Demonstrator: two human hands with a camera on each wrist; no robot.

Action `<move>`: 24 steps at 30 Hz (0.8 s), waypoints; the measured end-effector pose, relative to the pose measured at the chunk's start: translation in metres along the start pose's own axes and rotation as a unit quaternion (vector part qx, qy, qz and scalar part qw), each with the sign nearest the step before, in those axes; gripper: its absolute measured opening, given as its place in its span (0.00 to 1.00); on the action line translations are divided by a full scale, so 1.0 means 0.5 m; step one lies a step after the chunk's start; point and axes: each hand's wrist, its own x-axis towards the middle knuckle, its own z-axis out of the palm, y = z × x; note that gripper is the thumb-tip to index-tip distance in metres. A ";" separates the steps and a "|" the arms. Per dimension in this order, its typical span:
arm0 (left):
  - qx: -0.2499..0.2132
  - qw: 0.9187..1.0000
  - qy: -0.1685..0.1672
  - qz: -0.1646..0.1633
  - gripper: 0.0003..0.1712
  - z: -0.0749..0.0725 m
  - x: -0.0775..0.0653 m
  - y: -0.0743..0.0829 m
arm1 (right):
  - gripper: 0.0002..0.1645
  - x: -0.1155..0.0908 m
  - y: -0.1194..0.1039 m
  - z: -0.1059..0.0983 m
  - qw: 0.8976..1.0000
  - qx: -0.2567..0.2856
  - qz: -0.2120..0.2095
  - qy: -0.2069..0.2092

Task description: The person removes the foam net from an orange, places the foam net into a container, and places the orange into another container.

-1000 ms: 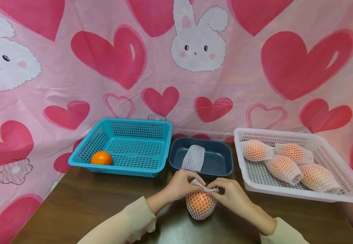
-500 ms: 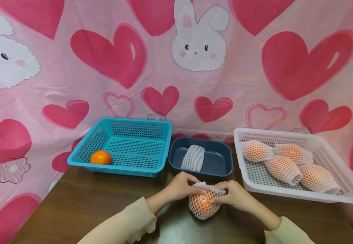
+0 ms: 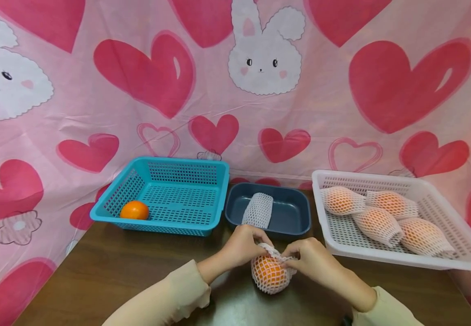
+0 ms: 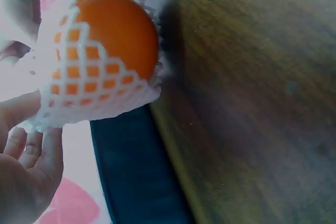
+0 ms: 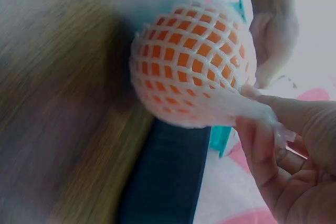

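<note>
An orange [image 4: 123, 35] sits inside a white foam net sleeve [image 5: 197, 56], low over the table in front of the dark tray. My left hand [image 3: 244, 245] pinches the sleeve's upper edge on the left side, thumb against fingers. On the opposite side my right hand [image 3: 314, 260] pinches the gathered edge between thumb and fingers. The left wrist view shows part of the orange's skin bare, with the net stretched around the rest. In the right wrist view the mesh covers the fruit and bunches up at my right fingertips.
A blue basket [image 3: 215, 181] with one bare orange [image 3: 135, 210] stands at the left. The dark tray [image 3: 296, 210] behind my hands holds a flat foam net [image 3: 258, 210]. At the right, a white basket [image 3: 333, 250] contains several netted fruits [image 3: 378, 225].
Half a second ago my fingers lay lower over the netted orange; now both hands have risen to its top edge and draw the net together there. The baskets and tray stay put.
</note>
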 end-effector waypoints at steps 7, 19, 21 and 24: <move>0.006 0.997 -0.074 -0.011 0.14 -0.023 0.006 -0.007 | 0.15 -0.003 0.024 0.012 0.994 0.104 -0.017 -0.005; -0.043 0.989 -0.139 -0.007 0.21 0.013 0.008 -0.028 | 0.31 -0.011 0.062 0.022 0.973 0.207 0.072 -0.070; -0.046 0.989 -0.139 0.000 0.20 0.022 0.009 -0.028 | 0.32 -0.013 0.065 0.027 0.973 0.209 0.068 -0.073; -0.045 0.993 -0.109 -0.010 0.12 0.030 0.007 -0.025 | 0.35 -0.016 0.069 0.032 0.968 0.226 0.064 -0.091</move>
